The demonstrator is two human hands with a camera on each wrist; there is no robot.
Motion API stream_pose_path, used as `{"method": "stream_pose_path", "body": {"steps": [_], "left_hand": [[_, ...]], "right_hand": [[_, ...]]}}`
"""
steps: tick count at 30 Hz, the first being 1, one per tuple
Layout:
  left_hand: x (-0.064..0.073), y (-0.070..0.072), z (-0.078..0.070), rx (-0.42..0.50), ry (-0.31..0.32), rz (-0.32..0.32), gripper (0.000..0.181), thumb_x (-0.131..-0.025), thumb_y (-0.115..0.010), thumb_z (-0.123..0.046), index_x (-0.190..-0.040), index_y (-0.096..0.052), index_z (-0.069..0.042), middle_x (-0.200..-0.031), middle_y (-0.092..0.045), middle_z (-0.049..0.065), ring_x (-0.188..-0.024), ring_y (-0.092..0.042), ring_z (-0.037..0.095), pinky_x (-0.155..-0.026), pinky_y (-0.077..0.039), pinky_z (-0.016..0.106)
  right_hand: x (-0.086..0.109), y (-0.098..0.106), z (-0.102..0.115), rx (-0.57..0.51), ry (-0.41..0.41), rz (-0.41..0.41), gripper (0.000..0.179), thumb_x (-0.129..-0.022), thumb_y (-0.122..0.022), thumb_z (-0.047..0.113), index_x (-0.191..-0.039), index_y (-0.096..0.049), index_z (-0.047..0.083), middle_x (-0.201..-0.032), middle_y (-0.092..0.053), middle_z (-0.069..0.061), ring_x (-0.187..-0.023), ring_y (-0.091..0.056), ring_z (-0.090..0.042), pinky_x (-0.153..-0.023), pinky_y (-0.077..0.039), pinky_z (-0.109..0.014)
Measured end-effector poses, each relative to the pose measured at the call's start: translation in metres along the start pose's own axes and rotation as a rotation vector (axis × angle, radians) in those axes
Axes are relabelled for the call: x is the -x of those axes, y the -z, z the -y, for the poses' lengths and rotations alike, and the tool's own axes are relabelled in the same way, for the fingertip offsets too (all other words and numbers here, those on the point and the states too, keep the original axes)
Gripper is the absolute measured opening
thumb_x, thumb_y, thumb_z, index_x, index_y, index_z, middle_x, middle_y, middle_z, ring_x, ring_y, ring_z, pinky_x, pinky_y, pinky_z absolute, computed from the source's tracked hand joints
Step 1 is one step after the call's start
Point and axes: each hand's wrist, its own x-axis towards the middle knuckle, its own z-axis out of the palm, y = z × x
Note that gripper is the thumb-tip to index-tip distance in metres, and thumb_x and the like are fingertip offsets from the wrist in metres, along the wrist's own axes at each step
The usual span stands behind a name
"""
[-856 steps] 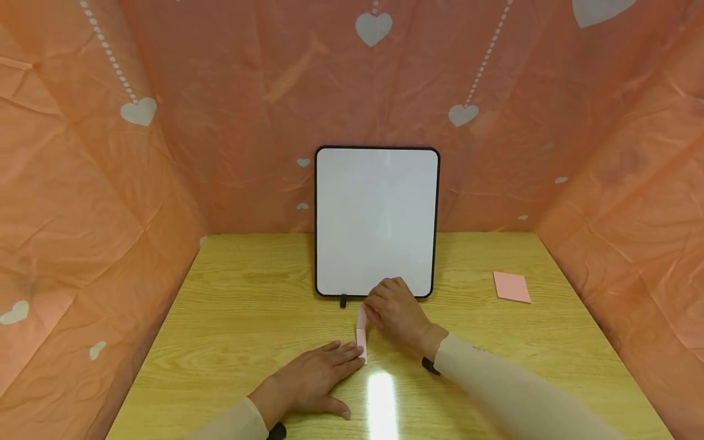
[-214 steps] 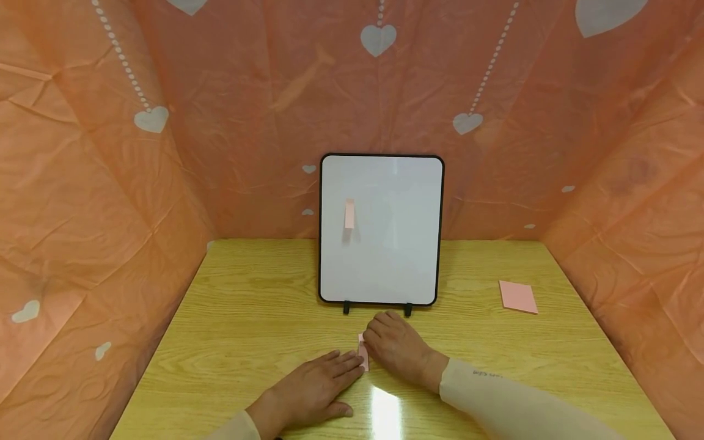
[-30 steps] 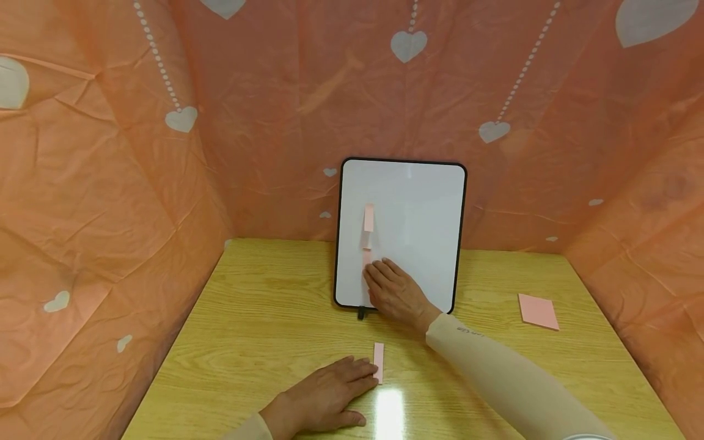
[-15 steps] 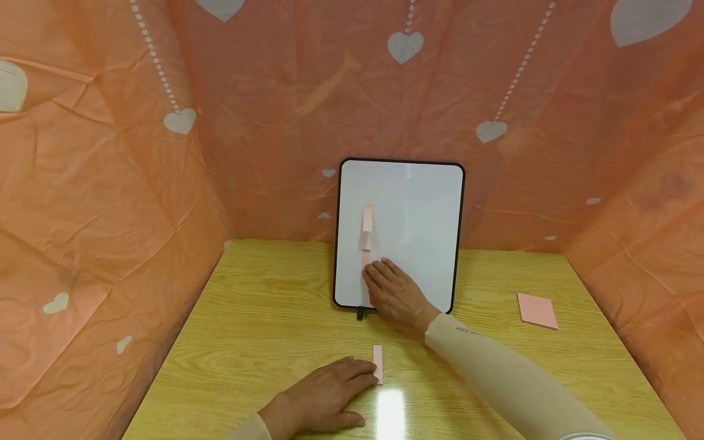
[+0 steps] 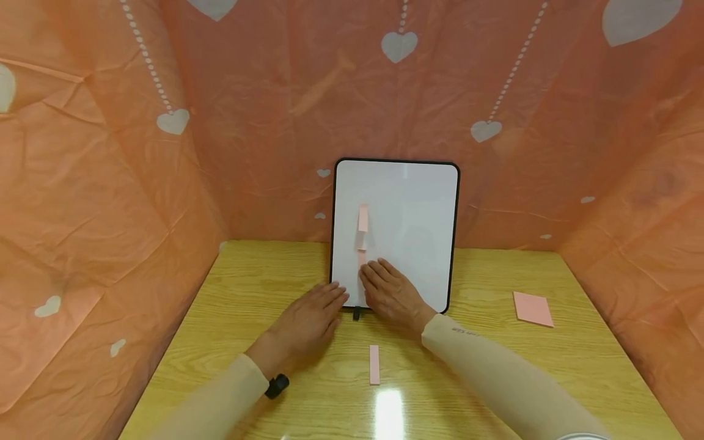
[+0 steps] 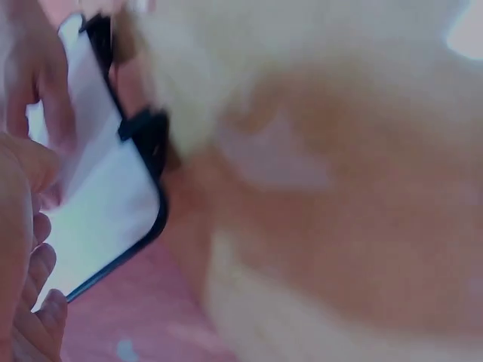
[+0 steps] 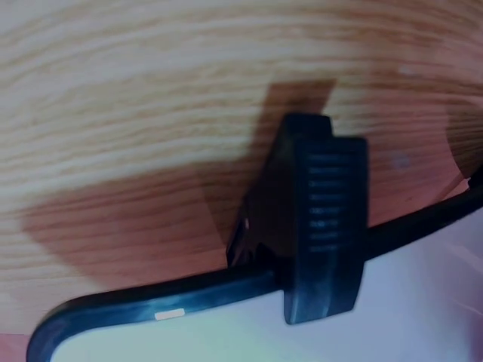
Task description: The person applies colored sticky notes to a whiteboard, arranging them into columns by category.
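1. My right hand (image 5: 392,295), mid-frame, has its fingers extended, apparently pressing a lower pink strip (image 5: 362,259) against the whiteboard (image 5: 420,232); I see nothing clenched.
2. My left hand (image 5: 308,315), lower and to the left, is loose and grasps nothing; its fingertips overlap the board's lower left corner, though I cannot tell whether they touch.
3. I judge I'm sticking that strip down; the next move calls for flat, gentle pressure, lest the board tip.
4. Above it hangs an upper pink strip (image 5: 363,218).
5. On the wood-grain tabletop (image 5: 264,275), a loose pink strip (image 5: 374,365) lies lower centre, a sticky-note pad (image 5: 533,308) at right.
6. Orange drapes (image 5: 247,122) with white hearts (image 5: 399,47) fill the background.
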Motion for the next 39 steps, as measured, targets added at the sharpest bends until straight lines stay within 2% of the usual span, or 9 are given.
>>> {"method": "stream_pose_path", "body": {"steps": [4, 8, 10, 14, 17, 21, 27, 35, 39], "left_hand": [[-0.022, 0.014, 0.019, -0.139, -0.048, -0.02, 0.056, -0.109, -0.059, -0.026, -0.16, -0.045, -0.007, -0.167, -0.044, 0.008, -0.158, -0.035, 0.026, -0.132, -0.026, 0.043], [-0.041, 0.022, 0.03, -0.24, -0.107, -0.008, 0.06, -0.106, -0.064, -0.022, -0.161, -0.044, -0.007, -0.169, -0.04, 0.009, -0.159, -0.034, 0.027, -0.131, -0.028, 0.044], [-0.049, 0.024, 0.033, -0.259, -0.134, 0.002, 0.062, -0.106, -0.065, -0.023, -0.161, -0.043, -0.006, -0.169, -0.04, 0.009, -0.159, -0.034, 0.027, -0.131, -0.029, 0.045], [-0.061, 0.026, 0.037, -0.226, -0.16, 0.006, 0.06, -0.107, -0.062, -0.021, -0.161, -0.043, -0.005, -0.169, -0.039, 0.01, -0.158, -0.035, 0.027, -0.131, -0.029, 0.047], [-0.067, 0.026, 0.036, -0.207, -0.168, 0.016, 0.058, -0.109, -0.058, -0.018, -0.162, -0.041, -0.005, -0.17, -0.037, 0.009, -0.159, -0.032, 0.027, -0.131, -0.027, 0.047], [-0.073, 0.027, 0.034, -0.227, -0.174, 0.054, 0.059, -0.11, -0.054, -0.019, -0.165, -0.036, -0.005, -0.172, -0.033, 0.009, -0.162, -0.027, 0.026, -0.133, -0.023, 0.046], [-0.081, 0.027, 0.035, -0.281, -0.171, 0.091, 0.058, -0.112, -0.051, -0.023, -0.165, -0.034, -0.006, -0.173, -0.031, 0.009, -0.162, -0.026, 0.026, -0.133, -0.023, 0.046], [-0.088, 0.027, 0.043, -0.325, -0.163, 0.15, 0.067, -0.114, -0.041, -0.047, -0.168, -0.029, -0.01, -0.176, -0.022, 0.005, -0.164, -0.018, 0.023, -0.134, -0.018, 0.047], [-0.089, 0.028, 0.047, -0.333, -0.179, 0.161, 0.07, -0.113, -0.038, -0.052, -0.168, -0.029, -0.011, -0.176, -0.021, 0.005, -0.164, -0.017, 0.023, -0.134, -0.017, 0.047]], "right_hand": [[0.0, 0.002, 0.001, 0.0, -0.008, 0.037, 0.054, -0.101, -0.066, 0.033, -0.146, -0.061, 0.002, -0.147, -0.063, -0.012, -0.137, -0.058, -0.028, -0.125, -0.04, -0.042], [0.0, 0.004, 0.002, -0.028, -0.019, 0.085, 0.057, -0.104, -0.061, 0.037, -0.149, -0.059, 0.002, -0.151, -0.06, -0.012, -0.141, -0.054, -0.028, -0.127, -0.035, -0.044], [0.0, 0.005, 0.003, -0.042, -0.023, 0.097, 0.059, -0.106, -0.058, 0.041, -0.15, -0.058, 0.003, -0.153, -0.059, -0.012, -0.143, -0.052, -0.029, -0.128, -0.033, -0.044], [0.0, 0.008, 0.004, -0.047, -0.023, 0.115, 0.064, -0.107, -0.054, 0.047, -0.153, -0.055, 0.003, -0.157, -0.055, -0.012, -0.147, -0.05, -0.028, -0.13, -0.031, -0.045], [0.0, 0.009, 0.004, -0.042, -0.025, 0.145, 0.068, -0.108, -0.051, 0.051, -0.156, -0.051, 0.002, -0.161, -0.051, -0.012, -0.151, -0.046, -0.027, -0.131, -0.028, -0.045], [0.002, 0.009, 0.004, -0.041, -0.032, 0.181, 0.072, -0.108, -0.048, 0.054, -0.158, -0.046, 0.002, -0.164, -0.046, -0.012, -0.154, -0.041, -0.026, -0.132, -0.024, -0.044], [0.004, 0.007, 0.005, -0.045, -0.033, 0.194, 0.074, -0.11, -0.042, 0.056, -0.16, -0.043, 0.001, -0.166, -0.043, -0.013, -0.156, -0.038, -0.027, -0.133, -0.022, -0.044], [0.005, 0.004, 0.005, -0.03, -0.025, 0.179, 0.075, -0.109, -0.042, 0.056, -0.16, -0.043, 0.001, -0.165, -0.044, -0.013, -0.156, -0.039, -0.027, -0.134, -0.02, -0.044], [0.006, 0.002, 0.005, -0.032, -0.022, 0.158, 0.074, -0.109, -0.044, 0.056, -0.159, -0.045, 0.001, -0.163, -0.047, -0.013, -0.155, -0.041, -0.028, -0.134, -0.021, -0.044]]}}
